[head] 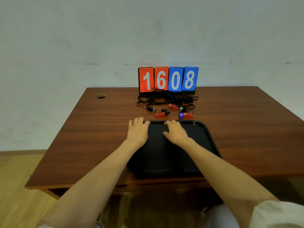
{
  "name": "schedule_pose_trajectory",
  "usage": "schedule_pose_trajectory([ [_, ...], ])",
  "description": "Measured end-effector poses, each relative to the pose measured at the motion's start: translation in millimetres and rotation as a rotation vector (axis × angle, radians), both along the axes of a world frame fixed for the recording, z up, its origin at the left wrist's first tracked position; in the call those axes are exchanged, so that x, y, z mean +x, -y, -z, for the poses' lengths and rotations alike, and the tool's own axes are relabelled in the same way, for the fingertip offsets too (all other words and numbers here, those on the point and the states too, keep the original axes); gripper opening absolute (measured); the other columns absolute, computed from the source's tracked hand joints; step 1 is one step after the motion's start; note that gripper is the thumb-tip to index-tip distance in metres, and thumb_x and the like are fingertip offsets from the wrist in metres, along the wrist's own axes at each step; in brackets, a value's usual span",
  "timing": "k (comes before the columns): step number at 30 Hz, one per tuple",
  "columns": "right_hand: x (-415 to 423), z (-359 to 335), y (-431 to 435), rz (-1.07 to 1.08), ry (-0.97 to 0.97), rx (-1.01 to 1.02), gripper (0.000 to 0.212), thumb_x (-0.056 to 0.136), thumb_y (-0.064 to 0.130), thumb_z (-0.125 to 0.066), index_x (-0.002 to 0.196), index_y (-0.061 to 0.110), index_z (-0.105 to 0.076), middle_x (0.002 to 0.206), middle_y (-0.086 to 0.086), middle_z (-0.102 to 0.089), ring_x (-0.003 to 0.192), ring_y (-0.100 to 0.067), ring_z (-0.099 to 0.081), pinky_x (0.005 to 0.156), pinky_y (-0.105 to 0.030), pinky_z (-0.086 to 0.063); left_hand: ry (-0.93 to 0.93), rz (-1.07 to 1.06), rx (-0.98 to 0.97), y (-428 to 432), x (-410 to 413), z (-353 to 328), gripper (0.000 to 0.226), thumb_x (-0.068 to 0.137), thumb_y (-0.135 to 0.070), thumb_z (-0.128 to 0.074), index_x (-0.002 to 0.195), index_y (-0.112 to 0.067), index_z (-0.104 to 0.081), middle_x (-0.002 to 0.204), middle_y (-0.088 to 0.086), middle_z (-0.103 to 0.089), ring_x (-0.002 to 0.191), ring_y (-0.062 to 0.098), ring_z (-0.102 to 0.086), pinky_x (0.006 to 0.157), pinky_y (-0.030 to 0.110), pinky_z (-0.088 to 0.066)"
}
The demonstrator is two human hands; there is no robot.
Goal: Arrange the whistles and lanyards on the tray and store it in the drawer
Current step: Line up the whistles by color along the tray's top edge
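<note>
Both hands, left and right, rest flat, fingers loose, on the empty black tray's far edge; whistles and tangled lanyards lie just beyond on the tabletop, so lifting one cord risks dragging others.

table: wood-look top, reddish brown with dark grain, smooth with a low sheen
tray: black plastic, matt inside, a faint gloss along the raised rim
lanyards: black woven cord, matt, lying in a loose tangle
whistles: moulded plastic, red, black and one blue, slightly glossy; small metal split rings on some
scoreboard: smooth red and blue flip cards with white digits, looks like plastic sheet, hung on thin metal rings
wall: painted plaster, matt, scuffed and stained
floor: pale wood boards, light sheen
sleeve: off-white cloth, soft and matt
</note>
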State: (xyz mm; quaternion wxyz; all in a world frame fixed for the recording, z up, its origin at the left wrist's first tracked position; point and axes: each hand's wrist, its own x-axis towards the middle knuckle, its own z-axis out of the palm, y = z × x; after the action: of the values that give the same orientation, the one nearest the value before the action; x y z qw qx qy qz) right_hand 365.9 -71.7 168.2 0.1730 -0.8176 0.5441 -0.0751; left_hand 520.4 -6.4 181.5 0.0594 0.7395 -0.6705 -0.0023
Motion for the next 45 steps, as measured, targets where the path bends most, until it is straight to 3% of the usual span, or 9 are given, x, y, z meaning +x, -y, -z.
schedule_pose_trajectory([
  [10, -78, -23, 67, 0.054, -0.057, -0.005, 0.043, 0.095, 0.020, -0.050, 0.137, 0.011, -0.042, 0.137, -0.015, -0.041, 0.125, -0.033, -0.040, 0.101, -0.043, -0.042, -0.073, 0.015, 0.128, 56, -63, -18, 0.040, 0.092, -0.014, -0.052, 0.132, -0.013, -0.048, 0.134, 0.011, -0.044, 0.124, 0.030, -0.039, 0.102, 0.043, -0.037],
  [15, -63, -17, 96, 0.032, -0.044, 0.027, 0.044, 0.095, 0.022, -0.049, 0.138, 0.013, -0.041, 0.134, -0.015, -0.044, 0.122, -0.032, -0.043, 0.100, -0.043, -0.044, -0.119, -0.089, 0.119, 89, -57, -15, 0.044, 0.093, -0.011, -0.049, 0.137, -0.012, -0.043, 0.144, 0.013, -0.037, 0.130, 0.032, -0.036, 0.102, 0.044, -0.037],
  [23, -27, 8, 123, 0.123, -0.105, 0.078, 0.048, 0.096, 0.018, -0.048, 0.141, 0.010, -0.033, 0.139, -0.018, -0.038, 0.121, -0.036, -0.046, 0.095, -0.041, -0.043, -0.181, -0.131, 0.138, 131, -26, 9, 0.044, 0.094, -0.010, -0.046, 0.138, -0.011, -0.039, 0.140, 0.013, -0.038, 0.129, 0.032, -0.035, 0.100, 0.043, -0.037],
  [28, -16, 17, 137, 0.128, -0.133, 0.059, 0.039, 0.093, 0.005, -0.050, 0.132, 0.004, -0.041, 0.137, -0.021, -0.041, 0.113, -0.035, -0.054, 0.087, -0.037, -0.047, -0.161, -0.086, 0.088, 148, 3, 20, 0.055, 0.090, 0.000, -0.048, 0.141, -0.015, -0.036, 0.147, 0.009, -0.030, 0.134, 0.032, -0.027, 0.103, 0.043, -0.035],
  [35, -10, 17, 143, 0.144, -0.118, 0.071, 0.038, 0.092, 0.003, -0.051, 0.129, 0.009, -0.048, 0.146, -0.020, -0.037, 0.117, -0.033, -0.053, 0.091, -0.035, -0.047, -0.016, -0.013, 0.114, 168, 17, 31, 0.053, 0.088, -0.003, -0.054, 0.138, -0.015, -0.041, 0.144, 0.009, -0.035, 0.131, 0.031, -0.031, 0.105, 0.042, -0.032],
  [40, -10, 13, 140, 0.158, -0.076, 0.070, 0.038, 0.091, 0.000, -0.048, 0.128, 0.010, -0.049, 0.141, -0.020, -0.042, 0.112, -0.033, -0.056, 0.085, -0.034, -0.048, 0.000, -0.030, 0.014, 159, 19, 28, 0.040, 0.087, -0.003, -0.053, 0.126, -0.013, -0.050, 0.130, 0.009, -0.046, 0.123, 0.029, -0.038, 0.101, 0.039, -0.033],
  [43, -14, 12, 132, 0.164, 0.005, 0.066, 0.042, 0.091, -0.001, -0.047, 0.132, 0.009, -0.045, 0.137, -0.020, -0.044, 0.112, -0.034, -0.055, 0.087, -0.036, -0.048, -0.215, -0.035, -0.207, 142, 16, 19, 0.026, 0.092, -0.009, -0.051, 0.116, -0.013, -0.057, 0.125, 0.007, -0.050, 0.119, 0.028, -0.042, 0.093, 0.037, -0.038],
  [45, -19, 10, 123, 0.211, 0.176, 0.083, 0.044, 0.092, 0.003, -0.052, 0.134, 0.010, -0.043, 0.135, -0.016, -0.047, 0.117, -0.031, -0.052, 0.093, -0.037, -0.047, -0.364, -0.017, -0.354, 125, 10, 10, 0.018, 0.093, -0.011, -0.051, 0.108, -0.011, -0.060, 0.121, 0.006, -0.052, 0.113, 0.025, -0.047, 0.084, 0.037, -0.045],
])
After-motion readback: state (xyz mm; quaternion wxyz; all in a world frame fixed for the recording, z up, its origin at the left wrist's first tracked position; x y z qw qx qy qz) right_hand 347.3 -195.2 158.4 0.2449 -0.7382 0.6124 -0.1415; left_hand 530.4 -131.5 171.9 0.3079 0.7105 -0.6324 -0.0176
